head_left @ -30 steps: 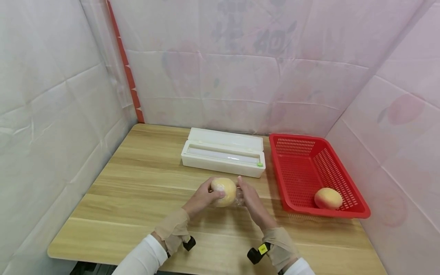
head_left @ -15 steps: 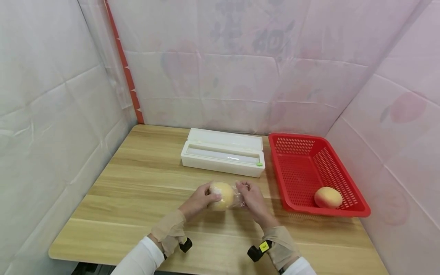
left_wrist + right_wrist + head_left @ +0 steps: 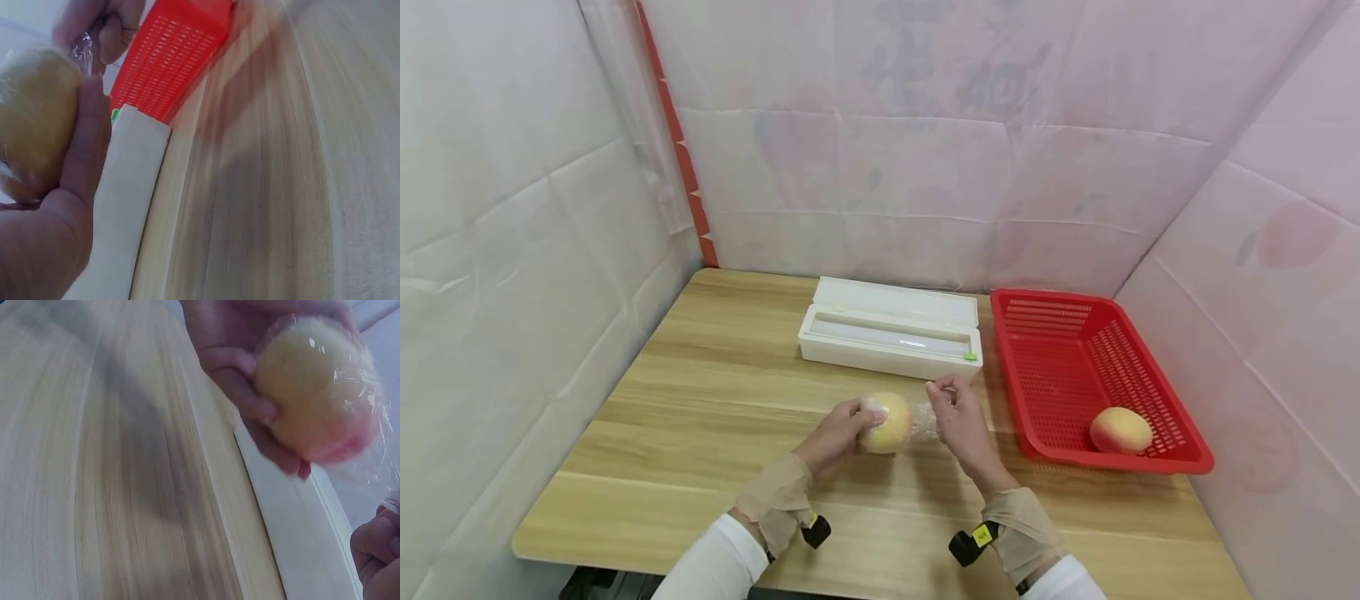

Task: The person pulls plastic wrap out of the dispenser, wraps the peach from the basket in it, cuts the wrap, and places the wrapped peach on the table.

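My left hand (image 3: 837, 439) grips a yellow peach (image 3: 892, 427) above the table, thumb on the near side. Clear cling film (image 3: 924, 422) covers the peach and stretches off its right side in a gathered tail. That tail's end is pinched by my right hand (image 3: 964, 429), whose fingers are curled in the right wrist view. There the peach (image 3: 319, 387) shows a pink blush under shiny, creased film. Part of the peach is hidden behind the left thumb and palm in the left wrist view.
A white cling film box (image 3: 891, 354) with its lid up and a green slider (image 3: 971, 357) stands behind the hands. To the right, a red basket (image 3: 1011, 392) holds another peach (image 3: 1121, 431). White sheeting (image 3: 917, 167) walls the wooden table (image 3: 647, 433).
My right hand has drawn away from the peach to the right, and the film tail between them has lengthened. The left hand keeps its hold on the peach, nearly in place.
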A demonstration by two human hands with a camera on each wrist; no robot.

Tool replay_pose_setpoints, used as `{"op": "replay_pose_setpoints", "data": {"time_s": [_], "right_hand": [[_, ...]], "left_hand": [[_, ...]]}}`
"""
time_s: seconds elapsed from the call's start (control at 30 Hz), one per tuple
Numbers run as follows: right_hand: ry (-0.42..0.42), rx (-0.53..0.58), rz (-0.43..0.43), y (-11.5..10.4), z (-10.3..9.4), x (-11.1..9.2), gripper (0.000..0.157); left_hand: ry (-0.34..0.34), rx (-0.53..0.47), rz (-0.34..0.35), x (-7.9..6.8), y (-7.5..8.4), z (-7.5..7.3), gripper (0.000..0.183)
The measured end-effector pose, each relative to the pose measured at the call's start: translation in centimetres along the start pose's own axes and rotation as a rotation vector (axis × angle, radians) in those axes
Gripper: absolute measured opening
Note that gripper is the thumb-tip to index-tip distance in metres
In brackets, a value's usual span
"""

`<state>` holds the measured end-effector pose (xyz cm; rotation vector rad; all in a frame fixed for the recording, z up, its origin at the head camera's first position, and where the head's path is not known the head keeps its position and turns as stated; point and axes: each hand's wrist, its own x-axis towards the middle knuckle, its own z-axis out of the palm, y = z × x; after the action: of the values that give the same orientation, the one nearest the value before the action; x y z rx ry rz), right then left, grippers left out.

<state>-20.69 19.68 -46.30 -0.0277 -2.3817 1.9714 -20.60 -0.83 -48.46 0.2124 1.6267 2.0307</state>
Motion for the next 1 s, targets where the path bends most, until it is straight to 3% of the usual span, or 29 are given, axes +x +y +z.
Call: {"op": "replay_pose_setpoints", "data": {"time_s": [0.17, 0.33, 0.43, 0.63, 0.73, 0.83, 0.9, 1.0], "right_hand": [[0.057, -0.062, -0.047, -0.3, 0.1, -0.1, 0.016], [0.083, -0.114, -0.110, -1.1, 0.4, -0.4, 0.012], [0.059, -0.088, -0.091, -1.6, 0.5, -0.7, 0.010], [-0.063, 0.006, 0.037, -2.7, 0.8, -1.5, 0.016], [-0.139, -0.025, 0.032, -3.1, 0.5, -1.8, 0.022], [-0.177, -0.175, -0.068, -3.3, 0.1, -2.2, 0.031], [-0.163, -0.344, -0.220, -3.5, 0.1, -2.4, 0.036], [-0.071, -0.550, -0.447, -3.7, 0.5, -2.5, 0.039]], "left_hand": [[0.124, 0.207, -0.033, 1.4, -0.1, 0.9, 0.054], [0.151, 0.314, -0.015, 2.1, 0.4, 1.9, 0.056], [0.137, 0.296, 0.005, 2.2, 0.3, 2.5, 0.059], [0.100, 0.168, 0.083, 2.0, -0.3, 2.7, 0.055], [0.065, 0.144, 0.079, 2.0, -0.2, 2.5, 0.054], [0.024, 0.146, 0.063, 2.0, 0.0, 2.2, 0.059], [0.001, 0.133, 0.058, 2.0, -0.1, 2.0, 0.062], [-0.005, 0.112, 0.055, 1.9, -0.2, 1.6, 0.064]]}}
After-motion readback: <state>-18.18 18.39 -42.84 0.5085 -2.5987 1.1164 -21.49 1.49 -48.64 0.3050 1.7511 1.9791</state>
